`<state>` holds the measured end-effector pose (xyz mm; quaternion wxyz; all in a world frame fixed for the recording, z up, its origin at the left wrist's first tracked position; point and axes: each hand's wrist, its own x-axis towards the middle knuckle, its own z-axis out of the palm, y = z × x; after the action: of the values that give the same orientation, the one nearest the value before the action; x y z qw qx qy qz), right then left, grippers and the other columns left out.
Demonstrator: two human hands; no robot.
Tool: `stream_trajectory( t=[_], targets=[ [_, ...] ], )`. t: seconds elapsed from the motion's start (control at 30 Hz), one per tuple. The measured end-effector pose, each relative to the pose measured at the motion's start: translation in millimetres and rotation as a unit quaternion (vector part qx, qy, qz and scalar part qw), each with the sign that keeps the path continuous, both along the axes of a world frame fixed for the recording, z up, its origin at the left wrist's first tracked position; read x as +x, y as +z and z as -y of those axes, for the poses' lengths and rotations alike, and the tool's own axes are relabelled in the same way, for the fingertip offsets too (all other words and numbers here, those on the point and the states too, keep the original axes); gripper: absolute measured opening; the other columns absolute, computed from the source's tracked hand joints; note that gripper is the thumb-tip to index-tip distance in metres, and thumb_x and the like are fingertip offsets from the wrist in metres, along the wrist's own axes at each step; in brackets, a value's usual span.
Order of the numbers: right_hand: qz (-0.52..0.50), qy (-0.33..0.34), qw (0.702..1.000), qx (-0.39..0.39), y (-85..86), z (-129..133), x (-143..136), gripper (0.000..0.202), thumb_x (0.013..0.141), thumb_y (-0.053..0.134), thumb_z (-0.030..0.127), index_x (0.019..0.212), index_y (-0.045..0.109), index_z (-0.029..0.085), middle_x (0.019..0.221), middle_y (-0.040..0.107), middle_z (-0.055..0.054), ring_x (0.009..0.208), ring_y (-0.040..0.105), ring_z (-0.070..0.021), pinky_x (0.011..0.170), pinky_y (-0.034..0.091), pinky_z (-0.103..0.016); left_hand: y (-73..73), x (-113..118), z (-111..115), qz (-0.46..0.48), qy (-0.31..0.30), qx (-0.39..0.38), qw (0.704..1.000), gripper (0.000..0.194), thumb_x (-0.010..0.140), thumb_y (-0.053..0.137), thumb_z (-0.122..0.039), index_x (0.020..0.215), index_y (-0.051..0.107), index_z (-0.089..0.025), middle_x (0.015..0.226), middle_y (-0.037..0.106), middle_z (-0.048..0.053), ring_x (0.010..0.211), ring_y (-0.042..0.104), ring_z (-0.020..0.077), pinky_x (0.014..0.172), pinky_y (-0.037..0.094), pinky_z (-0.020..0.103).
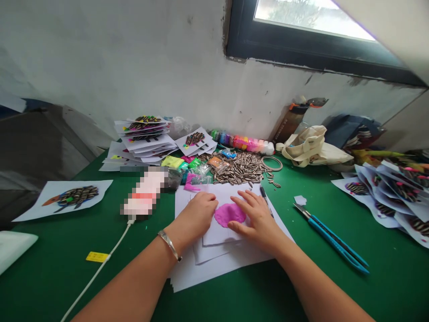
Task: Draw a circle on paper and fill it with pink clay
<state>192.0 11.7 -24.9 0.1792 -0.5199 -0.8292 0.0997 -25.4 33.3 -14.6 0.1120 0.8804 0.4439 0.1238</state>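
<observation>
A flattened, roughly oval piece of pink modelling clay [231, 215] lies on a small white sheet of paper [214, 237], on top of more white sheets. At its left edge rests my left hand [197, 214], a silver bracelet on the wrist. Its fingers are curled together, and whatever they may hold is hidden. My right hand [261, 219] is spread over the clay's right edge, thumb and fingers apart, gripping nothing. Just beyond that hand, a black pen [263, 193] lies on the paper.
Sunflower seeds [239, 167] are heaped behind the paper, beside bagged coloured clay [194, 164]. Seed-decorated pictures are stacked at back left [147, 138] and right [395, 192]. Blue tweezers [335, 241] lie right. A white cable [114, 248] crosses the green table [154, 268] at left.
</observation>
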Motion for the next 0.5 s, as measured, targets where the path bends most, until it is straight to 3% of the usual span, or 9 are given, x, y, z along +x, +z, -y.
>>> stream_trajectory(
  t=[0.2,0.4,0.5],
  targets=[
    [-0.036,-0.013,0.999,-0.006,2.3,-12,28,0.057,0.081,0.061,0.052,0.131,0.056,0.024,0.140,0.049,-0.013,0.135,0.035,-0.0336,0.107,0.029,-0.058,3.4,-2,-2,0.016,-0.008,-0.005,1.000,0.028,0.088,0.045,-0.005,0.100,0.068,-0.016,0.106,0.066,0.010,0.109,0.056,0.0238,0.095,0.045,0.036],
    [-0.028,0.052,0.996,-0.065,11.5,-5,24,0.065,0.080,0.064,0.049,0.138,0.047,0.026,0.144,0.045,-0.011,0.139,0.027,-0.0328,0.110,0.025,-0.058,14.9,-3,-4,0.045,0.010,-0.032,0.998,0.033,0.089,0.043,-0.006,0.114,0.064,-0.013,0.117,0.066,0.012,0.108,0.060,0.0228,0.096,0.046,0.036],
    [-0.014,0.074,0.994,-0.080,13.3,-3,21,0.066,0.081,0.063,0.048,0.141,0.043,0.029,0.143,0.046,-0.009,0.139,0.028,-0.0324,0.110,0.022,-0.059,19.1,0,-2,0.063,0.000,-0.044,0.997,0.029,0.093,0.042,-0.014,0.111,0.065,-0.015,0.112,0.068,0.010,0.104,0.061,0.0217,0.094,0.047,0.035]
  ],
)
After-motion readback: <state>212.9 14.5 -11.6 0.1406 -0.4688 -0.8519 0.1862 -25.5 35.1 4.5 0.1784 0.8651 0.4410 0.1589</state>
